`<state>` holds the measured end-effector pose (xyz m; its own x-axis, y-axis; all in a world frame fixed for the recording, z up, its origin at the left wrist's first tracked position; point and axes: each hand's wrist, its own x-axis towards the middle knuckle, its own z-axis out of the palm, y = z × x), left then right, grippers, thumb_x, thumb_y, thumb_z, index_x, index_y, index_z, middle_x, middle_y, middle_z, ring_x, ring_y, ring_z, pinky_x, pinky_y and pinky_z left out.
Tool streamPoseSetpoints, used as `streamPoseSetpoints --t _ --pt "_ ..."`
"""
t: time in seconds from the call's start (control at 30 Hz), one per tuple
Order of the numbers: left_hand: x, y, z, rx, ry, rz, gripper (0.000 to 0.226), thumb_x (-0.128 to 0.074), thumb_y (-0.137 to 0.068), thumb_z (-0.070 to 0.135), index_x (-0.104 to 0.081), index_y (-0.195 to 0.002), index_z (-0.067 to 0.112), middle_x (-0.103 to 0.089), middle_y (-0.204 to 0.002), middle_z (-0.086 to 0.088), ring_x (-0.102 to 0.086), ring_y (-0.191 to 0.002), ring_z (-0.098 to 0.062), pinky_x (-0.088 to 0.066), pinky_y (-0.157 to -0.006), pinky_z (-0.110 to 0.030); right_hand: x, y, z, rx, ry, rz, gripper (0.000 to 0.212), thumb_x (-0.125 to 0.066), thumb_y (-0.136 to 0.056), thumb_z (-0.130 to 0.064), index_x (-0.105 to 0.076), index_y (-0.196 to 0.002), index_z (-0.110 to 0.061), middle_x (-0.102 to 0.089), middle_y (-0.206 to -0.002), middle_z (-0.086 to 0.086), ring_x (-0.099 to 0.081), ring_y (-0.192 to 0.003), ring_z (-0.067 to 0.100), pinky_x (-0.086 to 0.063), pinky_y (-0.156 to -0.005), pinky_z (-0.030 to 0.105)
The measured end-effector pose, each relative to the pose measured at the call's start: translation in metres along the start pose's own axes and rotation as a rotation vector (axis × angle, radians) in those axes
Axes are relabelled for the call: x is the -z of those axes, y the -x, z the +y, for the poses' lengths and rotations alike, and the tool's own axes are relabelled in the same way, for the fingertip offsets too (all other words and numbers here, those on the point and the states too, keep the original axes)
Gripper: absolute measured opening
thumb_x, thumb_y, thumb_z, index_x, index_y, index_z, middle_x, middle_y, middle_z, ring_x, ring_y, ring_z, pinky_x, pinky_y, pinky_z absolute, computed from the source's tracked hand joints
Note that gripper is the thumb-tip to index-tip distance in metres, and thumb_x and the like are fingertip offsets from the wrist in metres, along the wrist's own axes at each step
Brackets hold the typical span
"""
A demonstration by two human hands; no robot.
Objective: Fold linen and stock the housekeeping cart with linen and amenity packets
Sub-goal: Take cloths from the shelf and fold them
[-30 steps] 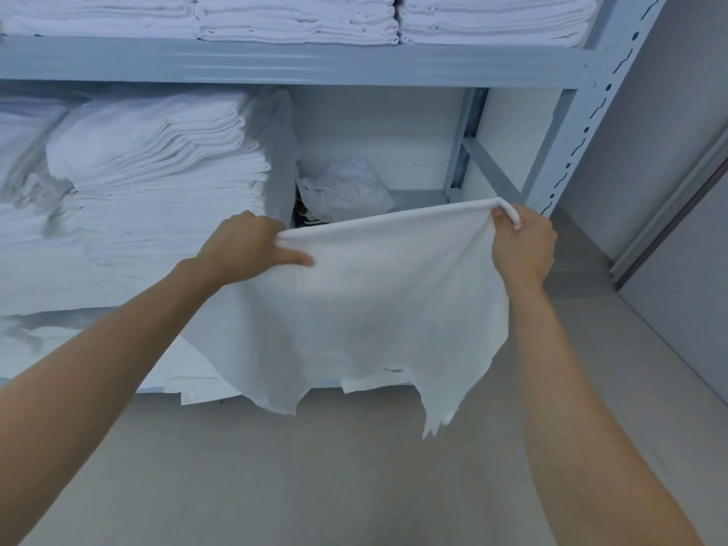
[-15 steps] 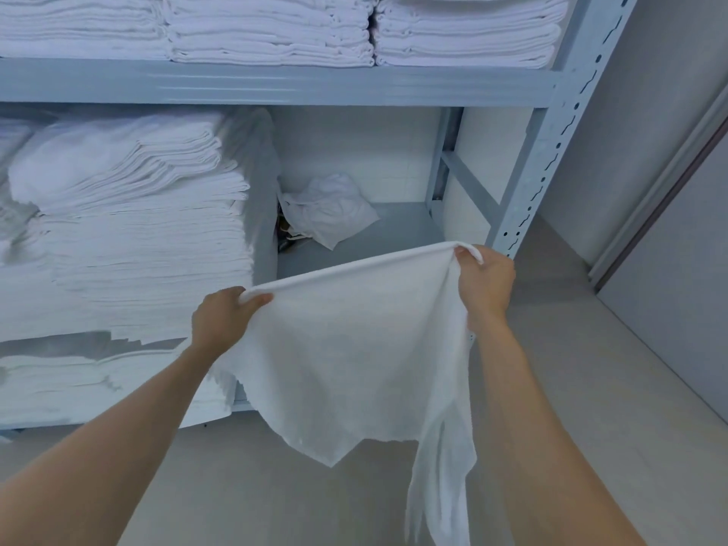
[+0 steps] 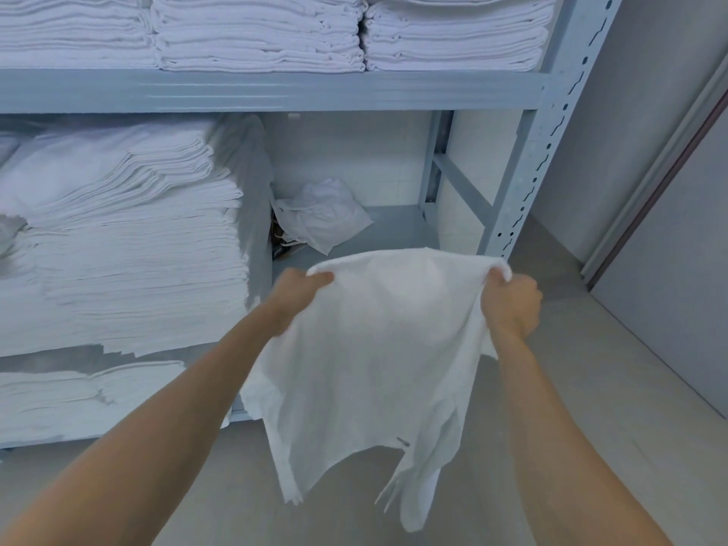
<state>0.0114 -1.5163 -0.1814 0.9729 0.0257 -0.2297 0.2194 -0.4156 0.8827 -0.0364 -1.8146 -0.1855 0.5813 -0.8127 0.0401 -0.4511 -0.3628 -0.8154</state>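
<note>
A white towel [image 3: 378, 348] hangs in front of me, held up by its top edge over the floor. My left hand [image 3: 297, 295] pinches the top left corner. My right hand [image 3: 512, 301] grips the top right corner in a fist. The cloth sags between the hands and its lower corners dangle unevenly, the right side reaching lowest. No cart and no amenity packets are in view.
A grey metal shelf rack [image 3: 524, 151] stands straight ahead. Tall stacks of folded white linen [image 3: 126, 250] fill its left side, and more folded towels [image 3: 260, 33] sit on the upper shelf. A crumpled white cloth [image 3: 323, 214] lies on the middle shelf. Grey wall panels [image 3: 669, 269] are on the right.
Both hands have come closer together and lower, so the towel's top edge now sags and the cloth hangs narrower and longer. The view has tilted down slightly.
</note>
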Motion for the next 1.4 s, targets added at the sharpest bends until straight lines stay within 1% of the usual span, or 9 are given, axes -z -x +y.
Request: streamPoseSetpoints --t 0.13,0.27,0.4,0.47,0.63,0.83,1.13,1.27,1.4 --pt "-0.034 0.012 0.019 0.069 0.008 -0.187 0.035 -0.069 -0.088 0.032 -0.065 -0.105 0.002 -0.072 -0.092 -0.014 -0.069 -0.073 -0.024 -0.053 -0.065 -0.027 -0.019 0.024 0.017 0.133 0.235 -0.342 0.041 -0.05 -0.1 -0.035 -0.061 -0.113 0.002 -0.064 -0.116 0.023 -0.061 -0.11 0.039 -0.051 -0.089 0.044" --pt "-0.052 0.016 0.02 0.08 0.044 -0.188 0.044 -0.068 -0.09 0.031 -0.058 -0.117 -0.003 -0.066 -0.105 -0.016 -0.065 -0.087 -0.029 -0.051 -0.071 -0.034 -0.033 0.051 0.016 0.162 0.131 -0.531 0.029 -0.056 -0.094 -0.03 -0.055 -0.078 -0.007 -0.06 -0.082 0.009 -0.059 -0.077 0.029 -0.04 -0.055 0.029" --pt "-0.056 0.026 0.022 -0.055 -0.061 -0.188 0.028 -0.067 -0.093 0.029 -0.062 -0.102 0.003 -0.067 -0.105 -0.017 -0.066 -0.086 -0.028 -0.053 -0.065 -0.036 -0.046 0.073 -0.005 0.116 -0.044 -0.618 0.027 -0.061 -0.087 -0.022 -0.046 -0.066 -0.013 -0.056 -0.078 0.006 -0.054 -0.067 0.023 -0.032 -0.047 0.025" --pt "-0.056 0.03 0.021 -0.107 -0.155 -0.198 0.032 -0.064 -0.095 0.03 -0.064 -0.102 -0.001 -0.067 -0.106 -0.022 -0.067 -0.095 -0.036 -0.054 -0.082 -0.047 -0.049 0.081 -0.015 0.079 -0.099 -0.691 0.02 -0.061 -0.086 -0.02 -0.047 -0.073 -0.012 -0.057 -0.085 0.007 -0.057 -0.067 0.022 -0.039 -0.047 0.024" --pt "-0.056 0.038 0.014 -0.122 -0.285 -0.162 0.033 -0.054 -0.1 0.038 -0.055 -0.089 0.006 -0.054 -0.095 -0.008 -0.056 -0.089 -0.027 -0.042 -0.074 -0.033 -0.04 0.092 -0.025 -0.008 -0.119 -0.927 0.009 -0.054 -0.084 -0.011 -0.056 -0.089 -0.004 -0.071 -0.067 0.014 -0.071 -0.056 0.033 -0.058 -0.047 0.038" --pt "-0.063 0.048 0.01 -0.15 -0.259 -0.236 0.037 -0.052 -0.101 0.032 -0.045 -0.073 0.009 -0.049 -0.081 -0.01 -0.047 -0.076 -0.024 -0.036 -0.07 -0.033 -0.041 0.098 -0.019 -0.042 -0.141 -0.836 0.016 -0.052 -0.084 -0.009 -0.059 -0.097 -0.004 -0.07 -0.087 0.016 -0.072 -0.067 0.033 -0.062 -0.058 0.048" --pt "-0.064 0.064 0.005 -0.347 -0.209 -0.525 0.01 -0.073 -0.076 0.026 -0.075 -0.074 0.035 -0.052 -0.065 0.019 -0.051 -0.062 -0.001 -0.036 -0.055 -0.005 -0.038 0.097 0.001 -0.385 -0.615 -0.819 0.027 -0.042 -0.081 0.007 -0.066 -0.092 0.008 -0.074 -0.08 0.022 -0.072 -0.063 0.031 -0.057 -0.05 0.033" --pt "-0.073 0.053 -0.003 -0.512 -0.595 -0.417 0.041 -0.081 -0.068 0.017 -0.069 -0.105 0.03 -0.057 -0.08 -0.002 -0.053 -0.076 -0.018 -0.039 -0.06 -0.017 -0.039 0.1 0.003 -0.449 -0.667 -0.775 0.024 -0.041 -0.078 0.007 -0.065 -0.082 0.008 -0.071 -0.066 0.021 -0.071 -0.056 0.033 -0.058 -0.052 0.035" --pt "-0.085 0.05 -0.008 -0.626 -0.787 -0.255 0.028 -0.061 -0.079 0.003 -0.064 -0.102 0.02 -0.05 -0.078 -0.002 -0.055 -0.077 -0.029 -0.032 -0.061 -0.031 -0.04 0.101 0.005 -0.474 -0.697 -0.72 0.024 -0.042 -0.078 0.005 -0.065 -0.082 0.009 -0.071 -0.065 0.023 -0.071 -0.056 0.035 -0.058 -0.05 0.035"
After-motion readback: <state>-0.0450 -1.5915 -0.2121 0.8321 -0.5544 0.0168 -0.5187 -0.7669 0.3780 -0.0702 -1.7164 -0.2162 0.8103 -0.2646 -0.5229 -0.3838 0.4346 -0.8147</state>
